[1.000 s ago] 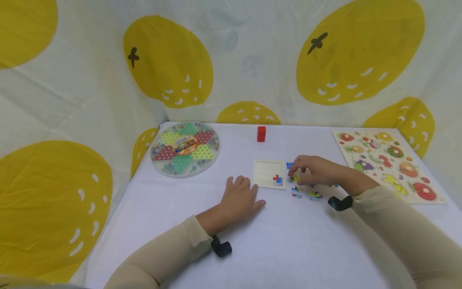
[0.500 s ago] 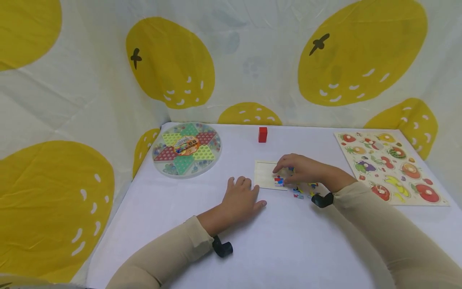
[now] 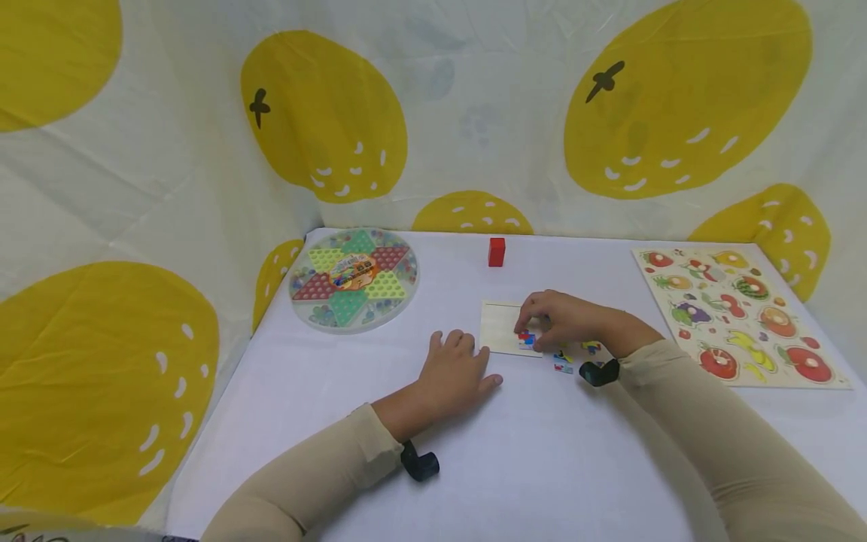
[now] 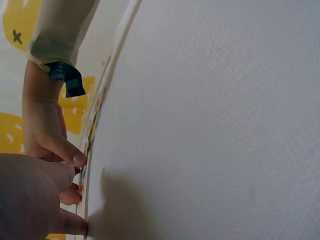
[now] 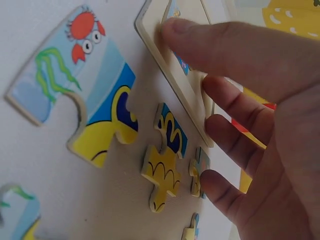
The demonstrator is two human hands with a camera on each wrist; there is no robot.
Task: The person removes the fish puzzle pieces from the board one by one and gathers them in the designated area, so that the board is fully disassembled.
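Note:
My left hand [image 3: 452,376] rests palm down on the table, its fingers spread loosely and the index fingertip at the near left corner of a shallow wooden puzzle tray [image 3: 497,331]. Over the tray's right side, my right hand [image 3: 565,320] has its thumb and index finger bent around a small red-and-blue jigsaw piece [image 3: 527,340]. The right wrist view shows the thumb over a blue piece inside the tray; the index fingertip is hidden there. Loose jigsaw pieces lie beside the tray, among them one with a red crab [image 5: 87,25] and a yellow-and-blue one [image 5: 162,167].
A round board with a coloured star [image 3: 354,280] lies at the back left. A red block [image 3: 497,252] stands behind the tray. To the right is a flat wooden fruit puzzle board [image 3: 738,316]. A patterned cloth [image 3: 467,113] hangs behind the table.
My right hand has moved left from the loose pieces to the tray's right side, its fingers now around the piece there. My left hand stays in place.

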